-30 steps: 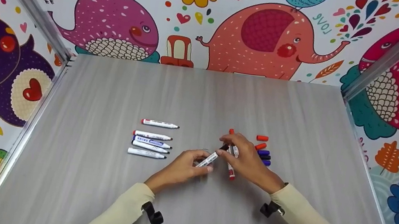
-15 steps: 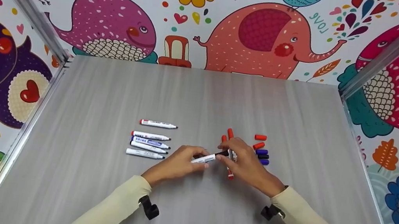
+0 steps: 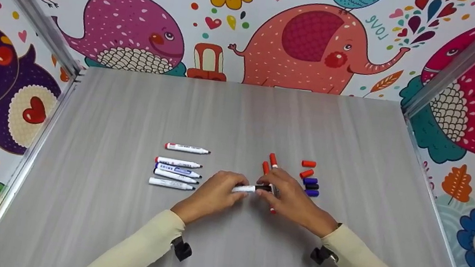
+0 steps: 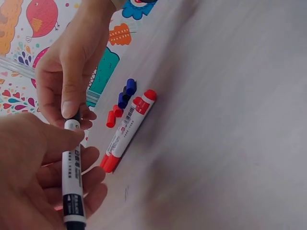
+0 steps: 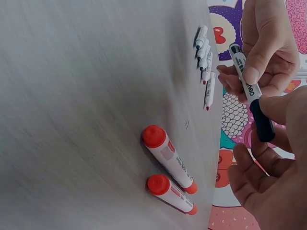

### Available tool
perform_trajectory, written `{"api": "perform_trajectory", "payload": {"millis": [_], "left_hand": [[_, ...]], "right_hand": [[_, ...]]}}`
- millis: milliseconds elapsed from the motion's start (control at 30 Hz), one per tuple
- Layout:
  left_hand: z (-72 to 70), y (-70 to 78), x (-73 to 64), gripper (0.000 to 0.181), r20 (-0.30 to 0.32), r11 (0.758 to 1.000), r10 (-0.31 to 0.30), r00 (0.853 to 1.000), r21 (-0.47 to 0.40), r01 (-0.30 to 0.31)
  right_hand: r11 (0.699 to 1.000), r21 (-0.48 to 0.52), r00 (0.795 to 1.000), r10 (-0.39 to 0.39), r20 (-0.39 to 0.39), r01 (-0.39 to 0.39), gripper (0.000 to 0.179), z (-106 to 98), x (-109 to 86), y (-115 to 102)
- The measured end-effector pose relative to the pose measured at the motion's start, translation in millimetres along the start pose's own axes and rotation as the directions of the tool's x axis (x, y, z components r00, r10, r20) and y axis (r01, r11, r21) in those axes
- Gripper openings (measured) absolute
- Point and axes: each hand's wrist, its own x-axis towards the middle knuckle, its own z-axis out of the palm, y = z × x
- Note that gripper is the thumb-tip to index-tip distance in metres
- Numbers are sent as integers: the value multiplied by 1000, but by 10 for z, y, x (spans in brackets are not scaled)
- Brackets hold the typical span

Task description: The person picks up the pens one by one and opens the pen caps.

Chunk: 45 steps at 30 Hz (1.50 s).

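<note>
A white whiteboard marker with a black cap (image 3: 245,188) is held above the table between both hands. My left hand (image 3: 219,193) grips its white barrel, thumb on top, as the left wrist view shows. With thumb and fingertips my right hand (image 3: 293,199) pinches the black cap (image 5: 262,120), which sits on the marker's end. Two capped red markers (image 4: 129,127) lie on the table under and beside the right hand, partly hidden by it in the head view.
Several uncapped markers (image 3: 175,170) lie in a loose column on the left, tips to the right. Loose red caps (image 3: 308,164), blue caps (image 3: 312,193) and a black cap (image 3: 313,186) lie right of the hands. Patterned walls (image 3: 216,22) border the grey table (image 3: 239,119).
The held marker has turned from slanting to nearly level, and the hands have drawn slightly closer together. Both keep their hold on it. The markers and caps on the table stay put.
</note>
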Motion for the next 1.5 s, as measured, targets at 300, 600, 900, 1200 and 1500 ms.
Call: {"api": "perform_trajectory", "payload": {"millis": [300, 600, 900, 1200, 1500], "left_hand": [[3, 17, -25, 11, -46, 986, 75, 996, 154, -67], [10, -8, -40, 11, -58, 953, 167, 984, 265, -146], [-18, -37, -44, 10, -47, 950, 218, 975, 240, -201], [-100, -9, -28, 11, 11, 959, 238, 971, 153, -236], [-163, -39, -51, 24, 38, 971, 224, 974, 78, -226]], "right_hand": [[999, -31, 995, 26, 95, -23, 14, -9, 32, -19], [999, -19, 981, 53, 189, -50, 14, -26, 89, -19], [997, -13, 987, -74, 142, 76, 12, -5, 107, 4], [967, -71, 970, -244, 20, 244, 12, 12, 71, 14], [916, -158, 926, -377, -19, 369, 9, 31, 75, 17]]}}
